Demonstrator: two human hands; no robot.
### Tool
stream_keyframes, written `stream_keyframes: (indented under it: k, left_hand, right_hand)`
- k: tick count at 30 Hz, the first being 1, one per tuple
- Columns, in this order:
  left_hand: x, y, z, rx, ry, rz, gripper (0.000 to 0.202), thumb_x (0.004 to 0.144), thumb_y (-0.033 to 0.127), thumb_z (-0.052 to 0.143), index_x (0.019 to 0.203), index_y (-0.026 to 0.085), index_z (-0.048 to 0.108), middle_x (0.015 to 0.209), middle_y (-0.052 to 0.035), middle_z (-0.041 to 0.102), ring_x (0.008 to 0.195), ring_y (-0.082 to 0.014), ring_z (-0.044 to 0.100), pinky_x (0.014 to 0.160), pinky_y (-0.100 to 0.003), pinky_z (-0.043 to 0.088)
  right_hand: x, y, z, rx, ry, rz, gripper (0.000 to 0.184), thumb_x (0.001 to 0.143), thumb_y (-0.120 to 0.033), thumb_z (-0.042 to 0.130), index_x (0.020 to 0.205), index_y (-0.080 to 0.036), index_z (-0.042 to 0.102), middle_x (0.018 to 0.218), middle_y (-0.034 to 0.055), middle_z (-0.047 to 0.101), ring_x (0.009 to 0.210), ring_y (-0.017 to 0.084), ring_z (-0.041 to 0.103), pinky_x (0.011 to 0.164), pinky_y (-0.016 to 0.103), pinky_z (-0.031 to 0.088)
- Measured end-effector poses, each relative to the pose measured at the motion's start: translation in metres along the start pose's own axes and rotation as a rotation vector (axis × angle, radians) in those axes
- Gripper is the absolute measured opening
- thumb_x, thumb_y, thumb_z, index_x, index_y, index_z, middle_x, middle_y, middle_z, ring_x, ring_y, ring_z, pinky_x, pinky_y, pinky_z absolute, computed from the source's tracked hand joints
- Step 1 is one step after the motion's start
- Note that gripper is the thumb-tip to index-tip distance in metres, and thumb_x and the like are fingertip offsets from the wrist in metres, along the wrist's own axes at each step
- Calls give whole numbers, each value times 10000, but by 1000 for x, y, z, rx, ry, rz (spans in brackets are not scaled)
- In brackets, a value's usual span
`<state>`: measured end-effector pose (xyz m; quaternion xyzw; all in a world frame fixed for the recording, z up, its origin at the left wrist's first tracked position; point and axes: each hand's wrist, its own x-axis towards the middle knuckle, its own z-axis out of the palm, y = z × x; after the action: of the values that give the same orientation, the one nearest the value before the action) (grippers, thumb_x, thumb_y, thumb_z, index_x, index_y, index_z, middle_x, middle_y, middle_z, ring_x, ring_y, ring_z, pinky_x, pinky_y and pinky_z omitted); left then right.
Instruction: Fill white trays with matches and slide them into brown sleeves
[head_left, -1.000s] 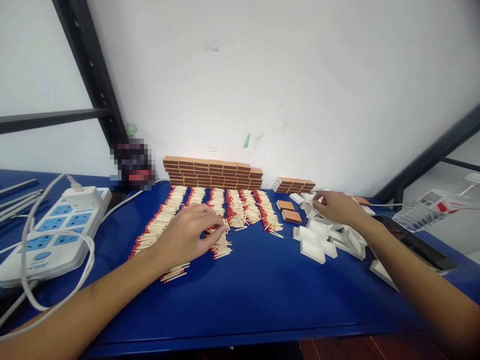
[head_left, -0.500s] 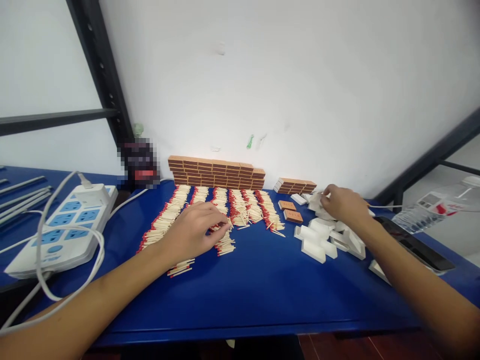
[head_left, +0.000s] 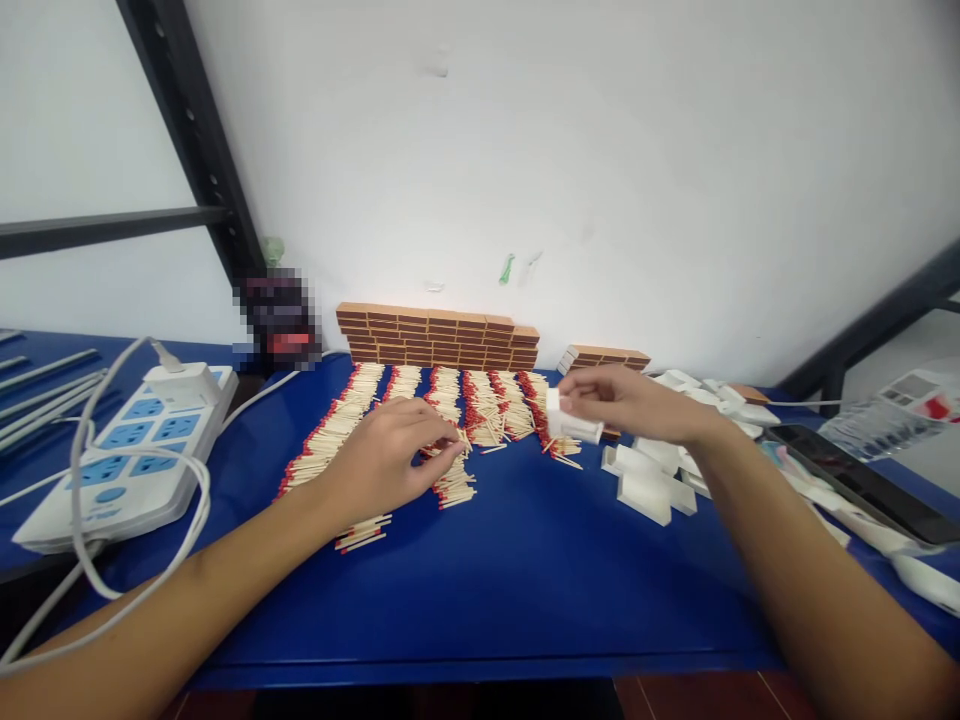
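Observation:
My right hand [head_left: 626,400] grips a small white matchbox tray [head_left: 574,425], held above the table near the right end of the match rows. My left hand [head_left: 397,450] rests over the rows of red-tipped matches [head_left: 330,440], its thumb and fingertips pinched together among them. Whether matches are between those fingertips I cannot make out. More white matchbox trays [head_left: 645,495] lie in a loose pile below my right wrist. Behind the rows, closed matchboxes [head_left: 435,335] are stacked like a brick wall against the white wall, with a smaller stack [head_left: 611,357] to its right.
A white power strip [head_left: 127,450] with looped cables lies at the left beside metal rods [head_left: 52,400]. To the right are a black phone [head_left: 862,480] and a clear plastic bottle [head_left: 862,430]. Dark shelf posts [head_left: 199,130] frame the blue tabletop [head_left: 480,600].
My right hand has moved left from the tray pile, bringing a white matchbox tray toward the matches. My left hand has stayed over the rows. The view has shifted slightly.

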<state>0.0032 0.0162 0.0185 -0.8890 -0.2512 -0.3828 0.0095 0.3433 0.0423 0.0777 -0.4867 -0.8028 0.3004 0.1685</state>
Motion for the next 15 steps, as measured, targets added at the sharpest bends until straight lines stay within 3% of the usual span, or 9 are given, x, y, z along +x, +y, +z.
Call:
stream_keyframes:
  k: [2, 4, 7, 10, 15]
  left_hand:
    - [-1, 4, 1, -7, -7, -24, 97, 1019, 281, 680, 1022, 213, 750, 905, -41, 785, 870, -205, 733, 809, -359, 583]
    - [-2, 10, 2, -15, -11, -47, 229, 968, 375, 764, 1135, 220, 743, 992, -64, 789, 959, -239, 743, 864, -393, 601]
    - [-3, 18, 4, -56, -79, -43, 449, 902, 472, 832, 1262, 232, 708, 1115, -83, 784, 1099, -277, 728, 960, -437, 609]
    - [-3, 24, 10, -106, -141, -38, 546, 899, 525, 830, 1336, 239, 672, 1200, -94, 766, 1182, -293, 692, 1007, -465, 603]
    - [-3, 31, 21, -185, -183, -24, 399, 937, 486, 802, 1216, 224, 692, 1143, -71, 775, 1213, -287, 670, 1079, -467, 562]
  right_hand:
    - [1, -14, 21, 31, -122, -56, 444, 970, -650, 625, 946, -213, 699, 730, -15, 553, 635, 149, 443, 582, 298, 343]
    - [0, -24, 40, 12, -192, -85, 431, 998, -627, 600, 971, -217, 729, 755, -2, 588, 639, 152, 451, 576, 298, 340]
    - [-3, -29, 59, 55, -196, -121, 378, 1019, -581, 596, 1070, -235, 738, 734, -18, 567, 646, 157, 469, 584, 298, 363]
    - [-7, -28, 68, 114, -179, -122, 325, 1008, -534, 632, 1119, -237, 704, 731, -31, 548, 651, 156, 478, 590, 294, 386]
    - [-11, -29, 74, 117, -171, -116, 277, 984, -502, 673, 967, -225, 667, 728, -33, 554, 639, 143, 481, 578, 288, 375]
